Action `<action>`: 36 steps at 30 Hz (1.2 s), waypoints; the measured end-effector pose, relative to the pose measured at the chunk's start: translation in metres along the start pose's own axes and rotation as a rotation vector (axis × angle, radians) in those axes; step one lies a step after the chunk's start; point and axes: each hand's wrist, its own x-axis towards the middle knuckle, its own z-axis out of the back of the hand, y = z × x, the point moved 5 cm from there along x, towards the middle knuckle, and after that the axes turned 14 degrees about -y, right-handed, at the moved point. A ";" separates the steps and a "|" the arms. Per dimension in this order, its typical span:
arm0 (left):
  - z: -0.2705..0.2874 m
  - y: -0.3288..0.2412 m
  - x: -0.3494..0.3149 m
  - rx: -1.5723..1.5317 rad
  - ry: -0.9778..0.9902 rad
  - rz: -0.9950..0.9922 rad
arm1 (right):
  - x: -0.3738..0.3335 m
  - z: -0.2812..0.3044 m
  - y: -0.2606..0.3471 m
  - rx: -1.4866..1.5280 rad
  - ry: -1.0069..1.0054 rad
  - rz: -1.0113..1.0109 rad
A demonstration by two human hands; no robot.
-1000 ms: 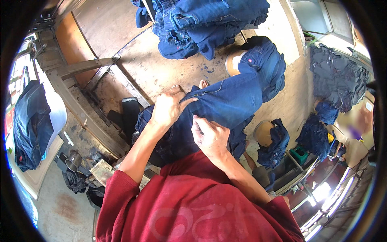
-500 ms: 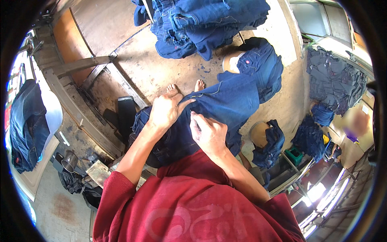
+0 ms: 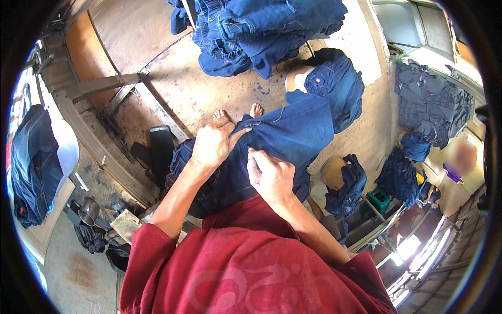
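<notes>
A dark blue pair of jeans [image 3: 293, 128] lies across my lap, reaching away to the right. Bunched in my left hand [image 3: 213, 144] is its upper edge, with the thumb laid along a seam that shows pale stitching. Close by, over the denim, my right hand [image 3: 271, 171] is closed in a pinch, fingers curled toward the palm. Whatever sits between those fingertips, if anything, is too small to make out.
A tall heap of folded jeans [image 3: 256, 31] stands ahead. More denim drapes a round stool [image 3: 334, 83] and another stool [image 3: 334, 172] at right. Grey garments [image 3: 434, 99] pile farther right; wooden beams [image 3: 99, 86] and hanging jeans [image 3: 36, 157] are left.
The view has shifted slightly, so the surroundings sit a little farther left. Both hands keep nearly the same place and grip on the jeans.
</notes>
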 end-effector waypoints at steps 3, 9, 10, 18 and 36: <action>0.000 0.000 0.000 0.014 0.031 0.021 | 0.001 0.000 0.001 -0.033 0.010 0.025; 0.000 0.000 0.000 0.006 0.002 0.016 | 0.003 0.001 0.000 -0.024 0.005 0.023; 0.000 0.000 0.000 0.013 0.000 0.015 | 0.003 0.001 -0.002 -0.010 0.007 -0.001; -0.003 0.003 -0.001 0.038 0.077 0.068 | -0.010 0.010 -0.001 0.095 -0.028 0.019; -0.002 0.000 0.002 0.032 -0.043 0.047 | -0.017 0.008 -0.004 0.000 0.037 0.023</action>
